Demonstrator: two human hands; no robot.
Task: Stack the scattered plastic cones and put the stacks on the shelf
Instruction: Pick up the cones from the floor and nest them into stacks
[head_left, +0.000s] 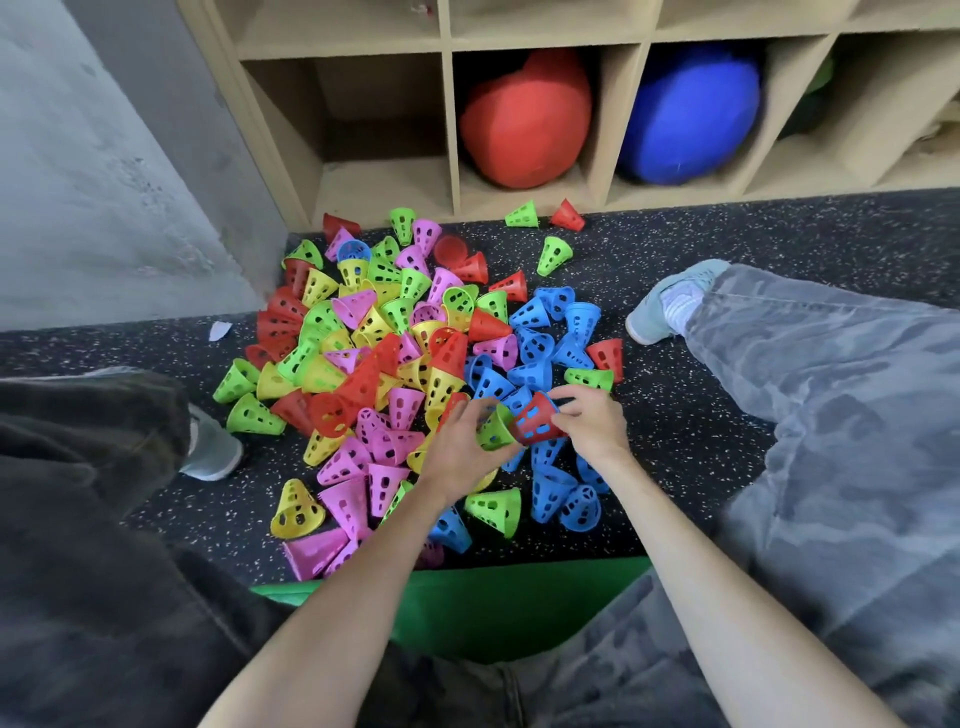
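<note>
A big heap of small perforated plastic cones (395, 364) in red, green, yellow, pink and blue lies on the dark speckled floor in front of a wooden cubby shelf (447, 130). Over the near right part of the heap, my left hand (462, 447) grips a green cone (493, 428). My right hand (592, 421) pinches a red cone (535, 418) that has blue showing through its holes. The green and red cones touch, the green one pointing into the red one's side. Several blue cones (545, 353) lie clustered just beyond and below my hands.
The shelf's bottom-left compartment (379, 182) stands bare; a red ball (524, 119) and a blue ball (691, 114) fill the two to its right. My legs and shoes (670, 306) flank the heap. A grey wall (104, 156) is on the left. A green mat (493, 608) lies beneath me.
</note>
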